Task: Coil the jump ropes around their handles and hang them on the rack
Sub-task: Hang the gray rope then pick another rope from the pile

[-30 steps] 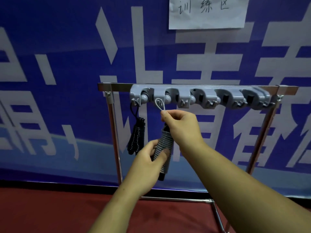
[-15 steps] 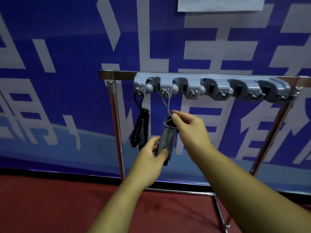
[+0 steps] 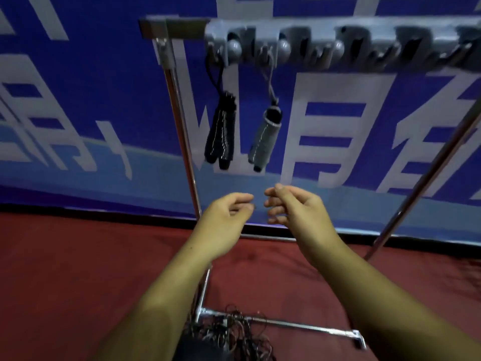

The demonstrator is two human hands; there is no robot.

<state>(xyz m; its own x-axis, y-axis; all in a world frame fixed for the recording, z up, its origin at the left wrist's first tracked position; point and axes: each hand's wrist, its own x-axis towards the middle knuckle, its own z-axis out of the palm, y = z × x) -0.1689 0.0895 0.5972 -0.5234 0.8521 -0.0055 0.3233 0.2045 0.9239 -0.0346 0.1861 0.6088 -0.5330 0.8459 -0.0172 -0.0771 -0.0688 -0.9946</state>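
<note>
Ropes hang at the rack's [image 3: 307,52] left end: black rope [image 3: 220,131], grey rope [image 3: 264,136]; left grip [image 3: 223,220] and right grip [image 3: 294,209] are loose, empty.

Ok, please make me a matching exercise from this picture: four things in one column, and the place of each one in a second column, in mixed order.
Things:
1. black coiled rope
2. grey coiled rope
3. tangled ropes
4. left hand

Places:
A. on the red floor, by the foot of the rack
B. second hook from the left
C. in the air below the hung ropes, holding nothing
D. leftmost hook

Pairs: 1-D, 2-B, 3-A, 4-C
</note>
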